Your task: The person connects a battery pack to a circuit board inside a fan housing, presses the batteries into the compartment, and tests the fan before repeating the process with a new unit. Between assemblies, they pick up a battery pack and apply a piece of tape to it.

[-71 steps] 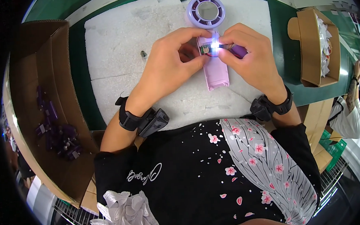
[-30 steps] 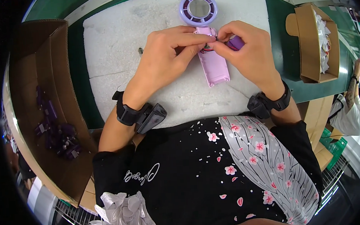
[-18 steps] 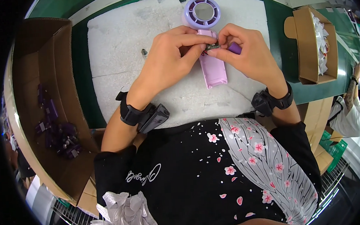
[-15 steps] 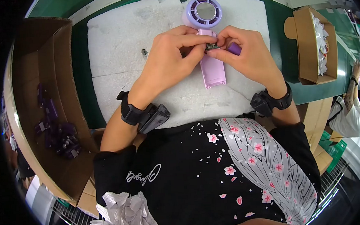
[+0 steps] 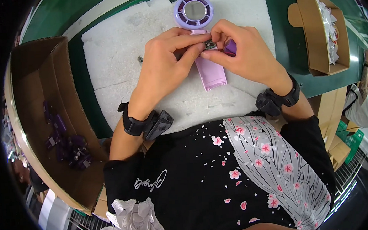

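Note:
A handheld fan lies on the white foam, its lilac round fan head at the far end and its open pink handle shell pointing toward me. Over the upper handle, my left hand pinches a small green circuit board between thumb and fingers. My right hand is closed around a purple cylindrical battery, with its thumb and fingertips at the board's right side. Fingers partly cover the board and battery, and any wires between them cannot be made out.
A deep cardboard box at left contains several purple batteries. The white foam sheet bears a small dark part. At right, a smaller carton holds white packets on the green table. Another person is at far right.
The fan and both hands appear slightly farther left and up in view, as the whole view has shifted and tilted. My fingers still work at the board; the battery remains at my right hand.

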`<action>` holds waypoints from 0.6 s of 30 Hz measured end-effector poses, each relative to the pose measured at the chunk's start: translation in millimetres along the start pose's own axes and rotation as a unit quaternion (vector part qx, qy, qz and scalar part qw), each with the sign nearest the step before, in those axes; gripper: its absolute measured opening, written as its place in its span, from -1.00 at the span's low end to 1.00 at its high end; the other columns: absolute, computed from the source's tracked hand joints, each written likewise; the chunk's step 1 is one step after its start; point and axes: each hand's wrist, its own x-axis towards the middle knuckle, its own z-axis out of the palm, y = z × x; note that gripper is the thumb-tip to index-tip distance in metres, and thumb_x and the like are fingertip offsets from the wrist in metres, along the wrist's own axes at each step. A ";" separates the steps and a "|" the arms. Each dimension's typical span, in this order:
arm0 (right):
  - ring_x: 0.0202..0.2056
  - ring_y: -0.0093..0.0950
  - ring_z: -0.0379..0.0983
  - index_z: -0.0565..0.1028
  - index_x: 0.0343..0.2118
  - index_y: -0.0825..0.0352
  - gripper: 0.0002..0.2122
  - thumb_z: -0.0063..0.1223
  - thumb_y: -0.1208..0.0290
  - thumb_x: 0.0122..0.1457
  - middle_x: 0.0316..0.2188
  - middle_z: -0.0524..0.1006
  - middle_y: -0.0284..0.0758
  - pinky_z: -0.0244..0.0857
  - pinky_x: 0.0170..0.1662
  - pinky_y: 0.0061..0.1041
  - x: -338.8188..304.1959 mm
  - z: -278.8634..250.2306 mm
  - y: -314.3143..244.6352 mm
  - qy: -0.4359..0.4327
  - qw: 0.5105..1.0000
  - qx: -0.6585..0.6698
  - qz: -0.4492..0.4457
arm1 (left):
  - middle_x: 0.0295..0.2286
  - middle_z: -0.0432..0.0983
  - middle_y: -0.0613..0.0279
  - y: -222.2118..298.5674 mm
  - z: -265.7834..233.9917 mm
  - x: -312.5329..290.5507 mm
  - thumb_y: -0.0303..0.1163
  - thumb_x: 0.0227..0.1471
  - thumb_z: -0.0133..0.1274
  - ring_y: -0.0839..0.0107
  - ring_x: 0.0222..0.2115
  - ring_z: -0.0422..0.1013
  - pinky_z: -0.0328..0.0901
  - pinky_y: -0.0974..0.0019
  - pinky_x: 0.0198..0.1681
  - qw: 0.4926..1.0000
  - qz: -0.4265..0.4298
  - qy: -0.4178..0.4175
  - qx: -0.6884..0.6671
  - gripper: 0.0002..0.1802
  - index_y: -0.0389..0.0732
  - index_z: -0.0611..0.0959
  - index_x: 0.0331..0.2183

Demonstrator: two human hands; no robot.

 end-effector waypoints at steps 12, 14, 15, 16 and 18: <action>-0.42 -0.65 0.45 0.43 -0.18 0.46 -0.78 0.12 0.53 0.12 -0.47 0.54 -0.30 0.32 -0.36 -0.66 1.1 -5.2 -4.8 0.027 0.991 0.111 0.066 | -0.31 0.55 0.15 10.1 -5.8 -4.5 -0.61 -0.03 0.10 0.35 -0.37 0.51 0.38 0.41 -0.33 0.999 0.010 0.036 -0.014 -0.74 -0.21 0.68 -0.23; -0.37 -0.66 0.46 0.45 -0.10 0.50 -0.74 0.08 0.54 0.15 -0.41 0.58 -0.28 0.35 -0.30 -0.67 1.3 -6.8 -6.3 -0.005 0.978 0.173 0.115 | -0.31 0.54 0.15 9.6 -6.4 -4.4 -0.61 -0.04 0.11 0.36 -0.36 0.51 0.38 0.41 -0.32 0.999 0.034 0.036 0.002 -0.73 -0.21 0.68 -0.23; -0.37 -0.66 0.46 0.45 -0.10 0.50 -0.74 0.08 0.54 0.15 -0.41 0.58 -0.28 0.35 -0.30 -0.67 1.2 -5.5 -3.8 -0.005 0.978 0.175 0.115 | -0.30 0.54 0.16 9.4 -6.7 -4.5 -0.62 -0.05 0.11 0.36 -0.35 0.51 0.38 0.41 -0.32 0.998 0.046 0.036 0.010 -0.73 -0.21 0.68 -0.23; -0.43 -0.66 0.44 0.47 -0.10 0.48 -0.74 0.08 0.52 0.14 -0.44 0.58 -0.28 0.32 -0.37 -0.66 0.6 -3.7 0.8 0.004 0.979 0.180 0.097 | -0.30 0.54 0.16 9.1 -6.6 -3.9 -0.62 -0.05 0.11 0.36 -0.35 0.51 0.38 0.41 -0.32 0.998 0.045 0.034 0.010 -0.73 -0.21 0.68 -0.23; -0.56 -0.67 0.41 0.52 -0.10 0.43 -0.73 0.07 0.47 0.13 -0.51 0.59 -0.26 0.24 -0.50 -0.63 -0.4 -1.0 7.9 0.023 0.980 0.189 0.061 | -0.30 0.54 0.14 8.6 -6.2 -2.8 -0.62 -0.07 0.13 0.35 -0.35 0.51 0.39 0.39 -0.31 0.997 0.065 0.034 0.023 -0.73 -0.21 0.69 -0.24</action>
